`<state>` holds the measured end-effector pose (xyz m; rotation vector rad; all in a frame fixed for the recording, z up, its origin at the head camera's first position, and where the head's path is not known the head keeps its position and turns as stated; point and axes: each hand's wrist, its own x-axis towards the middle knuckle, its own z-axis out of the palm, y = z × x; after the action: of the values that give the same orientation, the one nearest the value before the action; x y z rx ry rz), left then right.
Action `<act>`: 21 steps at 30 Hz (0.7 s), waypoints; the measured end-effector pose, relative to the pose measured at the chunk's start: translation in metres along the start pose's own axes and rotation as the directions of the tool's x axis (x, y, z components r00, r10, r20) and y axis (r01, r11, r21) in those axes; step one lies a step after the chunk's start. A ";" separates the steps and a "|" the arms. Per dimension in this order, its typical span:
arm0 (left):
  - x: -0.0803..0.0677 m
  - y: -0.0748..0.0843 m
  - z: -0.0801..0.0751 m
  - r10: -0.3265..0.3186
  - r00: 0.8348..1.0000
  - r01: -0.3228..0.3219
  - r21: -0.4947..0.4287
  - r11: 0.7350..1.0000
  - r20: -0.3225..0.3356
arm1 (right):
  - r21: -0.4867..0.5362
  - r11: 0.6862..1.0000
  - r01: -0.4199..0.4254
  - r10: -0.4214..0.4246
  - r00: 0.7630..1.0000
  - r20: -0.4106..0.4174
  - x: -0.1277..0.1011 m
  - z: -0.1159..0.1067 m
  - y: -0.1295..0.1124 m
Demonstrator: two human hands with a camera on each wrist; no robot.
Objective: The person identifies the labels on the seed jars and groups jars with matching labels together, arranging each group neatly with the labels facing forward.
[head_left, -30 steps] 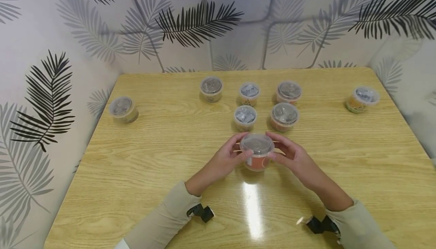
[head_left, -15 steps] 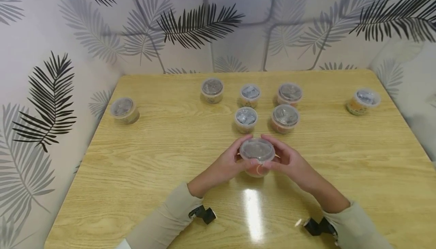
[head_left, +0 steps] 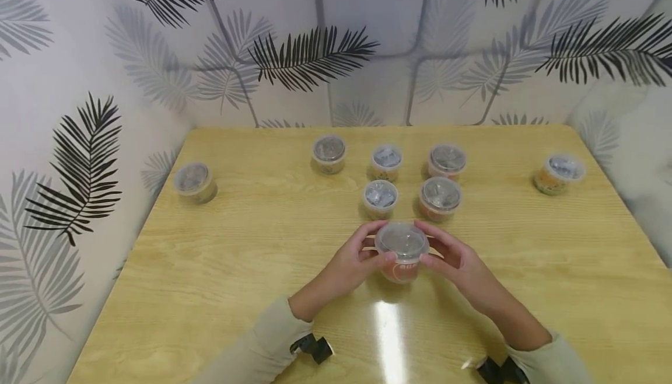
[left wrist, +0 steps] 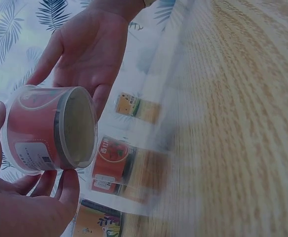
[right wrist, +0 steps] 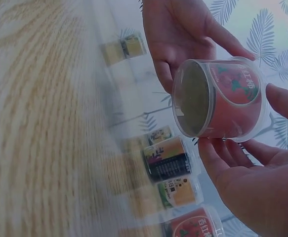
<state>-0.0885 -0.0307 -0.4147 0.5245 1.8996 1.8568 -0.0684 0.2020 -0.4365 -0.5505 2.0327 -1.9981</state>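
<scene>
Holding a small red cup (head_left: pixel 401 254) with a clear lid just above the counter (head_left: pixel 220 267), the left hand (head_left: pixel 350 261) and right hand (head_left: pixel 458 262) pinch its sides between fingertips, steadying it; five similar cups (head_left: pixel 380 198) stand just beyond.

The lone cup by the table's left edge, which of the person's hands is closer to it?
Left. The left hand is right of the lone cup, gripping the red cup; the right hand lies beyond that cup.
</scene>
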 end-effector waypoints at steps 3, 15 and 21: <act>-0.003 -0.001 0.003 0.001 1.000 -0.001 -0.004 1.000 -0.013 | 0.014 1.000 0.005 -0.005 1.000 -0.005 -0.004 0.001 0.003; 0.002 -0.037 0.003 0.055 0.996 -0.055 -0.006 0.998 -0.075 | 0.003 1.000 0.007 -0.007 0.997 -0.076 -0.008 0.005 0.007; 0.006 -0.027 -0.002 0.105 0.992 -0.105 -0.007 0.994 -0.069 | -0.025 1.000 -0.003 0.000 0.995 -0.103 0.001 0.002 0.003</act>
<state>-0.0937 -0.0299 -0.4420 0.5745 1.9393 1.9736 -0.0685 0.2003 -0.4400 -0.4598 2.1196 -2.0426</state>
